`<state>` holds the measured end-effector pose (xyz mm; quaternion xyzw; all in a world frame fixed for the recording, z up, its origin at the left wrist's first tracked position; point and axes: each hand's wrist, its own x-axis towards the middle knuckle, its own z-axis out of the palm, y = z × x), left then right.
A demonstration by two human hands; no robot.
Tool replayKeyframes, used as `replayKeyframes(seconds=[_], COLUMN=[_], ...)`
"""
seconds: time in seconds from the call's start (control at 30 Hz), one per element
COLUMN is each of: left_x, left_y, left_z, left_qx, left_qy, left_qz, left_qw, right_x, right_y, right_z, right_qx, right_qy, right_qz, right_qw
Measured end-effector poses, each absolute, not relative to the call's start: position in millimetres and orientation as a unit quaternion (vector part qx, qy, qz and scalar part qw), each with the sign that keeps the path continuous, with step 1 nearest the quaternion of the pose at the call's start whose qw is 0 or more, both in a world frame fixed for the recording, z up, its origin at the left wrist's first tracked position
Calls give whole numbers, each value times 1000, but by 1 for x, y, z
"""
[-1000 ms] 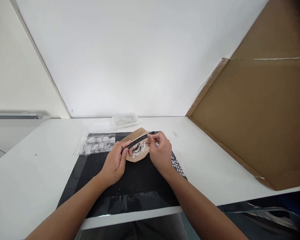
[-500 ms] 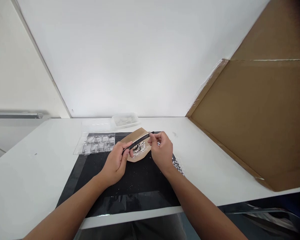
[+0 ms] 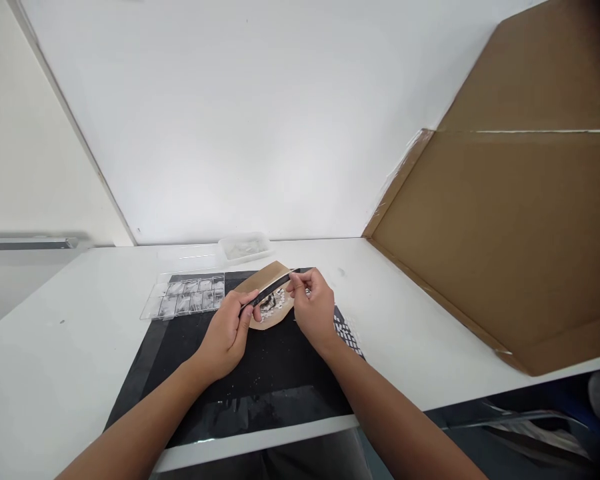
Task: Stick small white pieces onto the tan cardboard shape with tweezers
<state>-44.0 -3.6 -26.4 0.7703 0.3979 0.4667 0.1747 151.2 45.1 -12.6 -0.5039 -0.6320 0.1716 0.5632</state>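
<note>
- Black and slim, a strip (image 3: 271, 291) is being pinched at both ends: the left hand (image 3: 229, 331) is gripping its near end, the right hand (image 3: 314, 308) is closing fingertips on its far end, so it is hanging level over the brown paper piece (image 3: 267, 293).
- The paper is lying on the black mat (image 3: 240, 373), catching a heap of small pale bits (image 3: 273, 306), possibly beads.
- Left of the paper, a clear compartment box (image 3: 185, 297) is sitting; behind it, a small plastic tub (image 3: 244, 245).
- Right of the paper, a cardboard sheet (image 3: 505, 227) is leaning.
</note>
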Motion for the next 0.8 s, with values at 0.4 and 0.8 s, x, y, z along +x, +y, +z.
replayKeyframes(seconds=[0.4, 0.8], left_x=[-44, -43], left_y=[-4, -4], left_z=[-24, -24], left_qx=[772, 770], left_qy=[403, 398], left_qz=[461, 469], left_qw=[172, 170], right_x=[154, 157], right_y=[49, 49], right_z=[-12, -8], right_qx=[-513, -512], right_qy=[-648, -648], right_qz=[143, 123], right_qw=[545, 551])
